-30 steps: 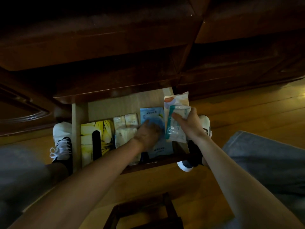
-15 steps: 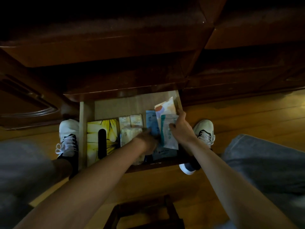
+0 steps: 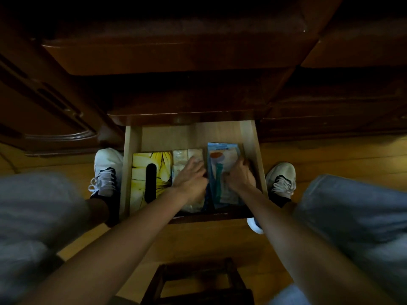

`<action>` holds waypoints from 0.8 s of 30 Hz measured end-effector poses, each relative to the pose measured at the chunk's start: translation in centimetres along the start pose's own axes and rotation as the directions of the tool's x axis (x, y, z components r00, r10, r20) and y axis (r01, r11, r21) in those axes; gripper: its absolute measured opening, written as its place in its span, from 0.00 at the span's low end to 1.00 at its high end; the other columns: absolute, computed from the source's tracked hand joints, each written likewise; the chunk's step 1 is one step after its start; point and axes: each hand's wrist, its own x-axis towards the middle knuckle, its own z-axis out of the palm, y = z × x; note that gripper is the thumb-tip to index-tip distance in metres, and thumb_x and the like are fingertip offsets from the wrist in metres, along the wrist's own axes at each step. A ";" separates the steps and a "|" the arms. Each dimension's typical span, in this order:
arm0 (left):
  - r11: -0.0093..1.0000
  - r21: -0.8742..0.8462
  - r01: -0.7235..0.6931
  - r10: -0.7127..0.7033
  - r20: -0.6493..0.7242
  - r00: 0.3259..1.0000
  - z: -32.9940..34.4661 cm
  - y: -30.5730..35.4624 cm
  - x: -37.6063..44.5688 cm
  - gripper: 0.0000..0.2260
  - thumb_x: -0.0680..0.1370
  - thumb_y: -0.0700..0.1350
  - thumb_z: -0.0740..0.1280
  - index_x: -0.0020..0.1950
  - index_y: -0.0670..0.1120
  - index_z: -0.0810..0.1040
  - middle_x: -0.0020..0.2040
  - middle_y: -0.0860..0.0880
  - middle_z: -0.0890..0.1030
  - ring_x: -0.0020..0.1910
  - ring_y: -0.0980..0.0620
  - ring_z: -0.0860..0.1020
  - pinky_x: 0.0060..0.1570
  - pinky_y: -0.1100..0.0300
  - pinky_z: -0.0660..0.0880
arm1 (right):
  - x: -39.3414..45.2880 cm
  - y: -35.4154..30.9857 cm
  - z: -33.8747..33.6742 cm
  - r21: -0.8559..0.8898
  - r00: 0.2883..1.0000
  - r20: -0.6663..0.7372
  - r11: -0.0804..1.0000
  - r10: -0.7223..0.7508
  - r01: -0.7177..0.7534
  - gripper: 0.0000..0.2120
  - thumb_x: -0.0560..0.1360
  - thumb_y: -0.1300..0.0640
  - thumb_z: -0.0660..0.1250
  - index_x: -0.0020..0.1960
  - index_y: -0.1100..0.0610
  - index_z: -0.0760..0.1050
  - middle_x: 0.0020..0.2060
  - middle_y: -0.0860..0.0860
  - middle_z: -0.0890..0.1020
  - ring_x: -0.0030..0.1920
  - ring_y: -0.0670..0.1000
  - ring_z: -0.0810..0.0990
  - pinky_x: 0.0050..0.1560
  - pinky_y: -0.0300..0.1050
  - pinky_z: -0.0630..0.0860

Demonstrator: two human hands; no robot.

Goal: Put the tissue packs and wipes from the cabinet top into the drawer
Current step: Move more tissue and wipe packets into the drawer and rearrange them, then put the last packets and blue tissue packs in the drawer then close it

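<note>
Inside the drawer (image 3: 250, 137), left to right: 1 yellow tissue box (image 3: 161, 170), 2 pale tissue packs (image 3: 179, 159) side by side, probably 2 wipes packs (image 3: 222, 172) stacked, overlap unclear. 2 hands in there too.

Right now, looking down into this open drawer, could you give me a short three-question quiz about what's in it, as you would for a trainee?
1. True or false: the yellow flower-printed tissue box lies at the left end of the pale wooden drawer.
2. Which hand rests on the right-hand side of the flat wipes pack with the teal stripe? A) left hand B) right hand
3. Fill in: the small cream tissue packs sit between the tissue box and the ____ pack.

Key: 1 true; 2 B; 3 wipes.
</note>
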 end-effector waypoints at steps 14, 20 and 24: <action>0.984 -0.178 0.030 -0.058 -0.155 0.986 -5.5 -1.7 -3.1 0.16 0.80 0.50 0.62 0.64 0.48 0.79 0.71 0.45 0.72 0.73 0.44 0.64 0.72 0.48 0.60 | -2.2 -3.1 -6.1 -0.254 0.977 -0.015 0.946 -0.214 0.203 0.32 0.79 0.51 0.67 0.78 0.53 0.56 0.71 0.56 0.70 0.67 0.60 0.74 0.52 0.53 0.76; 0.944 -0.271 0.189 -0.309 -0.523 0.794 -17.1 -6.2 -9.9 0.17 0.79 0.49 0.63 0.68 0.53 0.76 0.66 0.53 0.77 0.64 0.50 0.75 0.58 0.53 0.75 | -9.8 -8.2 -19.7 -0.182 0.671 -0.471 0.807 -0.573 0.561 0.14 0.80 0.50 0.65 0.65 0.43 0.73 0.51 0.39 0.83 0.40 0.38 0.79 0.36 0.39 0.75; 0.967 -0.193 0.166 -0.250 -0.837 0.487 -26.3 -8.6 -15.4 0.15 0.78 0.46 0.64 0.64 0.49 0.80 0.58 0.52 0.81 0.58 0.51 0.79 0.47 0.55 0.80 | -15.1 -11.6 -29.2 -0.305 0.220 -0.744 0.613 -0.631 0.729 0.12 0.78 0.53 0.64 0.60 0.42 0.76 0.46 0.37 0.81 0.44 0.36 0.76 0.38 0.26 0.68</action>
